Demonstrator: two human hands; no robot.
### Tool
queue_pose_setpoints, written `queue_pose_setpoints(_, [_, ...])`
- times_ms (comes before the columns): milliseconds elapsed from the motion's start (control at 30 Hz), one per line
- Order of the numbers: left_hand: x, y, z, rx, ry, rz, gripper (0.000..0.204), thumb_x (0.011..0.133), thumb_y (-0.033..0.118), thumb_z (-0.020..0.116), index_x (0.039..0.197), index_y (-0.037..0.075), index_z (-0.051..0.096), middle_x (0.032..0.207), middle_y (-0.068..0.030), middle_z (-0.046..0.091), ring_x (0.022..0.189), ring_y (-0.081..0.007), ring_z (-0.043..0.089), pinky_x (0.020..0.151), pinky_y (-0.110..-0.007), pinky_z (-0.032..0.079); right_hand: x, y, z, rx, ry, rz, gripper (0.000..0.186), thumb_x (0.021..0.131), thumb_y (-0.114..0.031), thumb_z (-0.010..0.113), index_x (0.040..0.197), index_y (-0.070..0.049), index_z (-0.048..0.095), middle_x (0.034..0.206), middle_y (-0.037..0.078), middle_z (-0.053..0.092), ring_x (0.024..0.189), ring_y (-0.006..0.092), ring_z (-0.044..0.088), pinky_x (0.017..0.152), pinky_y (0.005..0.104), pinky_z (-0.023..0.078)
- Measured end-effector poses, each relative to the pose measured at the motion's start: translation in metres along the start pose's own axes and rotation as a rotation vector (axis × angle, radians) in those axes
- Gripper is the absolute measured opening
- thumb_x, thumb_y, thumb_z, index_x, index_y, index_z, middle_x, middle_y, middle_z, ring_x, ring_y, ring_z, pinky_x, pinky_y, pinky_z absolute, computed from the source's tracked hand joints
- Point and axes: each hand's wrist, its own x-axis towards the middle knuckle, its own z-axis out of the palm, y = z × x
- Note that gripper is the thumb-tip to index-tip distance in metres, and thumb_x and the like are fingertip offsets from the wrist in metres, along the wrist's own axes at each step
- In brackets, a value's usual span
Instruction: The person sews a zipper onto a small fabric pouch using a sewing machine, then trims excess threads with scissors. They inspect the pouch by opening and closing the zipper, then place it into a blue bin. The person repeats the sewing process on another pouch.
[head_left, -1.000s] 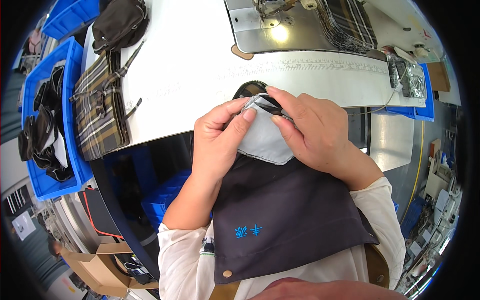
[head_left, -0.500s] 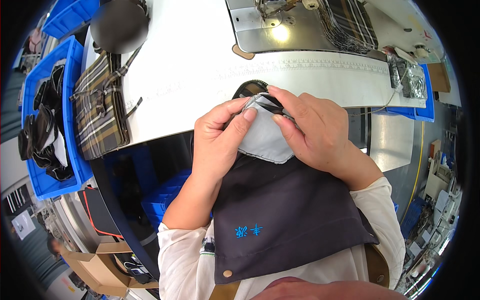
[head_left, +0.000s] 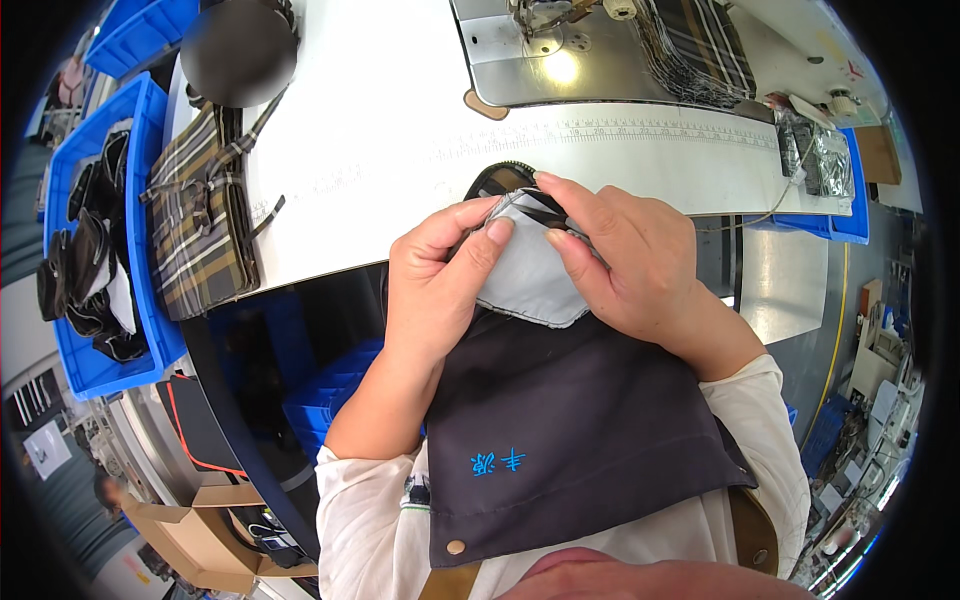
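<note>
Above my lap, at the table's front edge, I hold a small sewn pouch (head_left: 535,275) with its pale grey lining outward and a dark zipper edge at the top. My left hand (head_left: 440,265) pinches the pouch's upper left edge between thumb and fingers. In my right hand (head_left: 630,255) is a dark, pointed two-bladed tool, which looks like thread snips (head_left: 541,212). Its tips lie against the seam at the pouch's upper edge, close to my left thumb. The tool's rear part is hidden by my right fingers.
A sewing machine (head_left: 530,75) stands at the far side of the white table (head_left: 350,150). Plaid fabric pieces (head_left: 200,220) lie at the table's left edge, beside a blue bin (head_left: 155,330) of dark pouches. More plaid pieces (head_left: 700,50) are stacked right of the needle.
Almost nothing differs; both hands keep their grip on the pouch and the snips, with the blade tips shifted very slightly at the seam.
</note>
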Motion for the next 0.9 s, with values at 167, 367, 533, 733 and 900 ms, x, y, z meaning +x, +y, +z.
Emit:
queue_pose_setpoints(167, [0.0004, -0.0003, 0.0003, -0.018, -0.004, 0.005, 0.021, 0.095, 0.007, 0.068, 0.114, 0.000, 0.071, 0.102, -0.0040, 0.072, 0.091, -0.0070, 0.063, 0.080, -0.022, 0.051, 0.0012, -0.0015, -0.0003, -0.022, 0.009, -0.003, 0.048, 0.080, -0.013, 0.076, 0.125, -0.005, 0.064, 0.069, 0.000, 0.053, 0.056, 0.0148, 0.053, 0.047, 0.0299, 0.040])
queue_pose_setpoints(367, [0.0001, 0.0002, 0.0011, 0.021, -0.012, -0.004, 0.020, 0.095, 0.007, 0.068, 0.114, 0.001, 0.072, 0.101, -0.0025, 0.072, 0.090, -0.0057, 0.062, 0.079, -0.021, 0.050, 0.0000, -0.0004, 0.0021, -0.026, 0.016, -0.028, 0.050, 0.078, -0.012, 0.077, 0.125, -0.004, 0.064, 0.069, -0.001, 0.052, 0.056, 0.0142, 0.052, 0.047, 0.0298, 0.039])
queue_pose_setpoints(533, [0.0009, -0.0005, 0.0014, 0.025, -0.019, 0.013, 0.019, 0.096, 0.008, 0.067, 0.113, 0.001, 0.072, 0.099, -0.0014, 0.071, 0.088, -0.0050, 0.061, 0.077, -0.021, 0.049, 0.0003, 0.0018, 0.0058, -0.059, 0.043, -0.080, 0.050, 0.078, -0.011, 0.076, 0.126, -0.004, 0.064, 0.069, -0.002, 0.050, 0.056, 0.0137, 0.051, 0.047, 0.0293, 0.037])
queue_pose_setpoints(733, [0.0060, 0.0034, 0.0004, 0.080, -0.068, 0.049, 0.011, 0.096, 0.008, 0.066, 0.103, 0.001, 0.069, 0.090, 0.0028, 0.065, 0.081, -0.0029, 0.054, 0.072, -0.020, 0.044, 0.0005, -0.0035, 0.0044, -0.047, -0.041, -0.071, 0.051, 0.080, -0.007, 0.072, 0.131, -0.006, 0.062, 0.068, 0.001, 0.051, 0.054, 0.0174, 0.050, 0.049, 0.0331, 0.037])
queue_pose_setpoints(900, [0.0056, 0.0046, 0.0007, 0.057, -0.068, -0.008, 0.009, 0.098, 0.010, 0.064, 0.100, 0.002, 0.066, 0.089, 0.0033, 0.063, 0.080, -0.0025, 0.052, 0.071, -0.020, 0.043, -0.0004, -0.0033, 0.0045, -0.055, -0.065, -0.084, 0.052, 0.081, -0.008, 0.072, 0.131, -0.006, 0.062, 0.068, 0.001, 0.052, 0.055, 0.0175, 0.051, 0.049, 0.0330, 0.038])
